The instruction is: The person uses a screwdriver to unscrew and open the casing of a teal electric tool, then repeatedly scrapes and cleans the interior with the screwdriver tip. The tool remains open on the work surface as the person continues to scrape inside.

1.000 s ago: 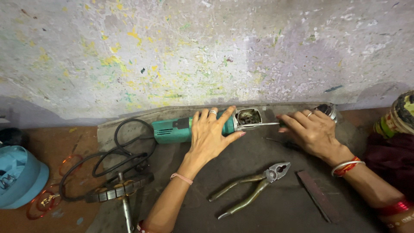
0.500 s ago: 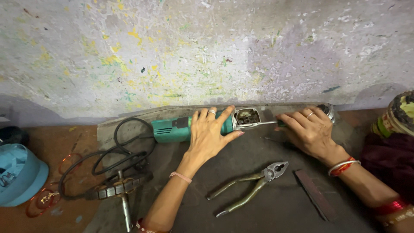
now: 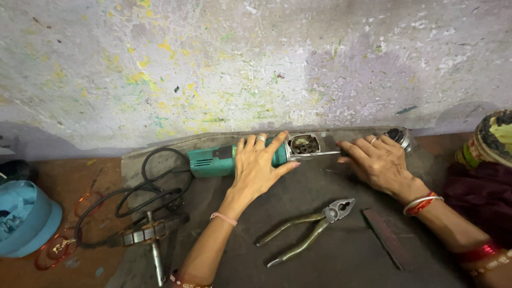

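A green angle grinder (image 3: 210, 161) lies along the foot of the wall on a dark mat (image 3: 341, 250), its metal gear head (image 3: 304, 144) open on top. My left hand (image 3: 257, 166) presses down on the grinder's body just left of the head, fingers spread over it. A thin metal rod (image 3: 317, 154) runs from the head to the right and ends under my right hand (image 3: 378, 161), which lies over it. Just beyond that hand's fingers sits a round metal part (image 3: 398, 137).
Pliers (image 3: 312, 229) and a flat dark bar (image 3: 388, 238) lie on the mat in front of my hands. The grinder's black cable (image 3: 140, 193) coils at the left beside a motor armature (image 3: 152, 233). A blue cap-like object (image 3: 26, 220) is far left, cloth (image 3: 488, 176) far right.
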